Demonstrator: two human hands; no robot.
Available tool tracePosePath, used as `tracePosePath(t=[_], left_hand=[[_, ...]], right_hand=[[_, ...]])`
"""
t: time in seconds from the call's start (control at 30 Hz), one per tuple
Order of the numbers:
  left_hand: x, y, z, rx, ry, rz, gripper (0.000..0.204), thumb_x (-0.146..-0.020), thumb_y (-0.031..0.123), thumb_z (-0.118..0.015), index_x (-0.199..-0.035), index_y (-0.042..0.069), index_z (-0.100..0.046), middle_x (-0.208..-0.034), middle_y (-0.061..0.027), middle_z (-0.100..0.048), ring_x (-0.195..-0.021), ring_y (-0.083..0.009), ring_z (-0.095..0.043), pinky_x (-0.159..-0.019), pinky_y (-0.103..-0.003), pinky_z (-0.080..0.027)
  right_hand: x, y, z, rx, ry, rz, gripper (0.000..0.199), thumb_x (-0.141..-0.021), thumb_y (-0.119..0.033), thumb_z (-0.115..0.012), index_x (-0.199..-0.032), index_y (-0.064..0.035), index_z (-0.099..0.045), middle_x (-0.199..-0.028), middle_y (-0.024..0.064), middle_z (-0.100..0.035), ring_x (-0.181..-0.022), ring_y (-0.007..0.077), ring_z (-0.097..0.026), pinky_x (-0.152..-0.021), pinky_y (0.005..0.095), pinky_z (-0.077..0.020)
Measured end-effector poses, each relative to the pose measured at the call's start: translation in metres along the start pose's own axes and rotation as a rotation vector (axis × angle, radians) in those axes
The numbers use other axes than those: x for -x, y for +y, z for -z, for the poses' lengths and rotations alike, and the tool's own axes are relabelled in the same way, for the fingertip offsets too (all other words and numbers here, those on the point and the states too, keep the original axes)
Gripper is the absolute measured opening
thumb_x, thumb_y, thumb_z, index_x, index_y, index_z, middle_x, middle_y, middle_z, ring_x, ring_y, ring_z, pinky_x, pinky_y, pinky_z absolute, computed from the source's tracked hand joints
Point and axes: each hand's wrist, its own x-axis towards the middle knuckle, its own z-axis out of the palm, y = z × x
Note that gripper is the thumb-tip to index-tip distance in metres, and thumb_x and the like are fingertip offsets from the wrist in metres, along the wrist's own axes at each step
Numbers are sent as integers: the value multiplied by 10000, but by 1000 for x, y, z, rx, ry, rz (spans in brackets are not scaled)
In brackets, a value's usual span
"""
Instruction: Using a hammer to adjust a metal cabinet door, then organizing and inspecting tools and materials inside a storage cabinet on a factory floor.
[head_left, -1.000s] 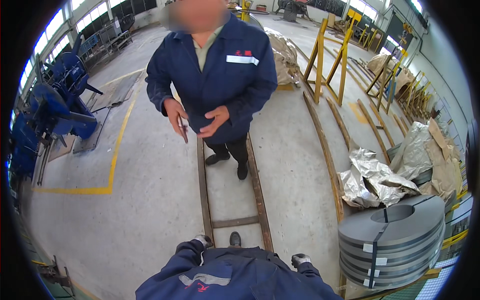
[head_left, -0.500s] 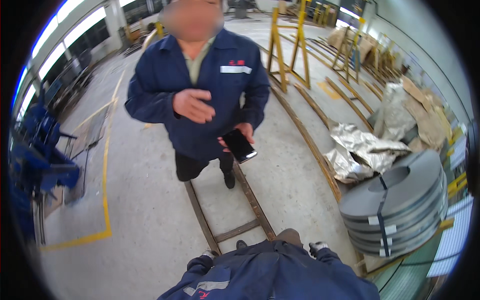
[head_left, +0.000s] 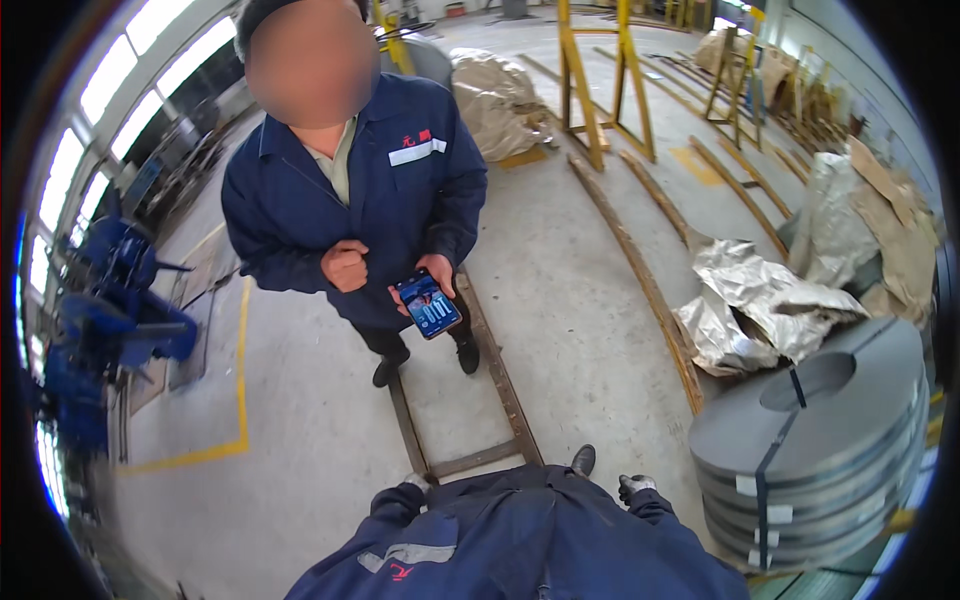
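Note:
Both my arms hang at my sides in dark blue sleeves. My left hand [head_left: 418, 483], in a greyish glove, shows only partly beside my jacket, near the end of a dark metal floor frame [head_left: 480, 458]. Its fingers are mostly hidden. My right hand [head_left: 633, 487], also gloved, hangs by my right hip with the fingers curled in; nothing shows in it. A co-worker [head_left: 350, 190] in a blue jacket stands facing me over the frame. That person's one hand holds a phone [head_left: 430, 302] with its screen lit; the other hand is closed at the waist.
Banded steel strip coils [head_left: 800, 430] are stacked at right, beside crumpled silvery wrapping [head_left: 755, 305]. Long rails [head_left: 640, 270] lie on the floor behind. A yellow stand [head_left: 598, 90] rises farther back. Blue machinery [head_left: 120, 300] stands at left near a yellow floor line [head_left: 243, 380].
The phone screen has lit up. The co-worker's free hand has lowered and closed. My view has shifted, and my right shoe has come into sight beside the frame.

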Motion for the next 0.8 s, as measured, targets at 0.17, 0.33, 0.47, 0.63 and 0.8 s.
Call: tracePosePath(t=[0.17, 0.33, 0.47, 0.63, 0.8], left_hand=[[31, 127, 27, 174, -32, -10, 426, -762, 427, -639, -1057, 121, -663, -1065, -103, -655, -987, -258, -623, -862, -347, -491], [85, 190, 36, 366, 7, 195, 422, -733, 382, -676, -1058, 114, -664, -1038, -116, -667, -989, -274, -621, -898, -351, -474], [91, 200, 31, 266, 24, 193, 406, -730, 359, -681, -1042, 99, -667, -1025, -119, -670, -990, -271, -621, -889, -362, -478], [81, 196, 17, 393, 72, 186, 392, -731, 330, -678, -1041, 90, -667, -1012, -135, -671, -961, -287, -631, -857, -368, -494], [52, 119, -45, 351, 140, 197, 365, -730, 281, -672, -1031, 74, -664, -1007, -150, -668, -927, -306, -641, -805, -380, -511]], right_hand=[[-49, -13, 59, 38, -45, 20, 266, -837, -245, -616, -793, 17, -599, -659, 100, -606, -511, 198, -572, -457, 322, -439], [-92, -42, 82, 33, -126, 68, 248, -858, -232, -601, -759, -7, -567, -638, 86, -569, -498, 184, -537, -426, 306, -400], [-109, -55, 91, 21, -132, 73, 237, -835, -225, -635, -778, 2, -599, -626, 65, -589, -466, 161, -540, -408, 295, -406], [-99, -67, 88, 39, -190, 76, 274, -853, -246, -610, -804, 23, -609, -677, 113, -612, -525, 196, -560, -467, 318, -432], [-72, -88, 69, 215, -223, 92, 300, -833, -276, -622, -802, 20, -659, -686, 90, -650, -616, 193, -604, -596, 327, -478]])
